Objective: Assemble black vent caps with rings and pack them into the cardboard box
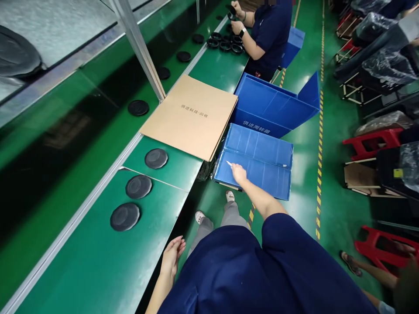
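My right hand (239, 173) reaches out above the folded blue panel (258, 150), its fingers closed round a small white pointed tool (228, 163). The tool's exact kind is too small to make out. At the near edge of the green table, my left hand (173, 255) hangs with loosely curved fingers and holds nothing. Left of it on the table lie three flat black round discs: a near one (125, 216), a middle one (139, 186) and a far one (156, 158). A brown cardboard carton (190, 117) with printed writing stands beyond them.
A large blue box (275, 104) stands past the panel. At the table's far end a co-worker (270, 35) handles a black part beside several black rings (225, 46). More discs lie on the dark green belt (138, 107). Red stools (373, 144) and wrapped goods line the right.
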{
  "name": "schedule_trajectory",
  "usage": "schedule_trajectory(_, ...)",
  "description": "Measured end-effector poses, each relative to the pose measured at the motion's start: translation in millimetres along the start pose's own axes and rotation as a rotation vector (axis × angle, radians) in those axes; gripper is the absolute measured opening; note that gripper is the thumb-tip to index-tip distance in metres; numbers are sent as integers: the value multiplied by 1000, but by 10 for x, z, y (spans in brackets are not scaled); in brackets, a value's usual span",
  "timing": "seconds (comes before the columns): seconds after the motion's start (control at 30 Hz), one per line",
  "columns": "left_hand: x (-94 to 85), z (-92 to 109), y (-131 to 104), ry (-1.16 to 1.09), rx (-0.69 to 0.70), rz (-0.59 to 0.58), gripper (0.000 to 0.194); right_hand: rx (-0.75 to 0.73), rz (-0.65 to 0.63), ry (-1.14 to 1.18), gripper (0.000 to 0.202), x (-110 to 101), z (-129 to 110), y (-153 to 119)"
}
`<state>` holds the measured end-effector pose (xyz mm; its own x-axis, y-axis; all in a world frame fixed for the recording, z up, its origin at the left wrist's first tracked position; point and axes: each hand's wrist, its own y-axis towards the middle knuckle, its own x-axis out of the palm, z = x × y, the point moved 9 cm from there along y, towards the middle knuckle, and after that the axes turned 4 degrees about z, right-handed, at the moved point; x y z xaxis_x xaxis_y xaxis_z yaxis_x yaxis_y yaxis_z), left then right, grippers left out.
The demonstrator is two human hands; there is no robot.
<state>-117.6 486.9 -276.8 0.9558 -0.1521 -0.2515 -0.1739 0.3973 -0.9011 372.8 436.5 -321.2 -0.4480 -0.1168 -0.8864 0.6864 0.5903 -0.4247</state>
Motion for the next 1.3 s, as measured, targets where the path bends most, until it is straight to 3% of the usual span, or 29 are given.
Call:
schedule_trajectory(0.1, 385, 32, -59, 14, 15, 25, 13, -12, -13, -1, 45, -191, 316, 635)
schedule_trajectory(0.2, 793, -52, -184, -3, 0, 57, 14, -85, -58, 18, 50, -221, 275, 1188)
schedule_trajectory(0.3, 1169, -205, -369, -6, -25, 65, 14, -157, -120, 30, 52, -175, 161, 1503)
schedule_trajectory(0.4, 1456, -353, -555, 0, -64, 72, 9, -240, -157, 38, 50, -177, 124, 1608)
schedule_trajectory(0.53, 1692, -418, -691, 20, -98, 116, 6, -328, -176, 39, 48, -251, 180, 1586)
schedule_trajectory(0.67, 1916, -229, -707, 61, -31, 106, 8, -347, -202, 51, 46, -294, 292, 1522)
schedule_trajectory(0.77, 2061, -8, -717, 98, 34, 106, 12, -309, -231, 60, 47, -298, 543, 1468)
schedule_trajectory(0.9, 2223, 226, -737, 162, 74, 127, 14, -224, -280, 56, 44, -328, 1278, 1321)
schedule_trajectory(1.13, 2647, 301, -721, 319, 67, 78, 13, 3, -368, -23, 39, -447, 3234, 772)
schedule_trajectory(1.3, 3021, 320, -692, 436, 72, 52, 14, 132, -353, 19, 35, -482, 4365, 362)
